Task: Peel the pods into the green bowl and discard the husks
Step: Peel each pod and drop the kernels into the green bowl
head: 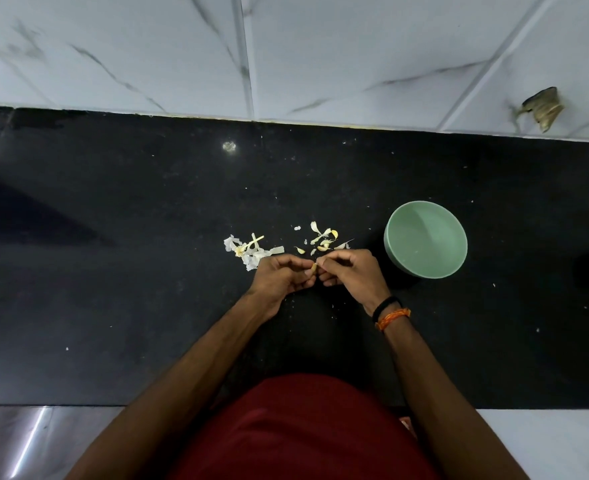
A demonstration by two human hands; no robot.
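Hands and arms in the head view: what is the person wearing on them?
Both forearms are bare, with no sleeves in view. The right hand has two bands at its wrist: a black band and an orange thread band just behind it. The left hand and its wrist carry nothing. No gloves or rings show.

A small pale pod (314, 268) pinched between both hands; pale husks (251, 251) scattered beyond; green bowl (425, 239) upright at right

My hands met over the counter (113, 306), left hand (279, 277) and right hand (350, 273) both pinching one pod (314, 268) between them, with husks (251, 251) just behind the left, pods (324, 239) behind the right, and the bowl (425, 239) to my right.
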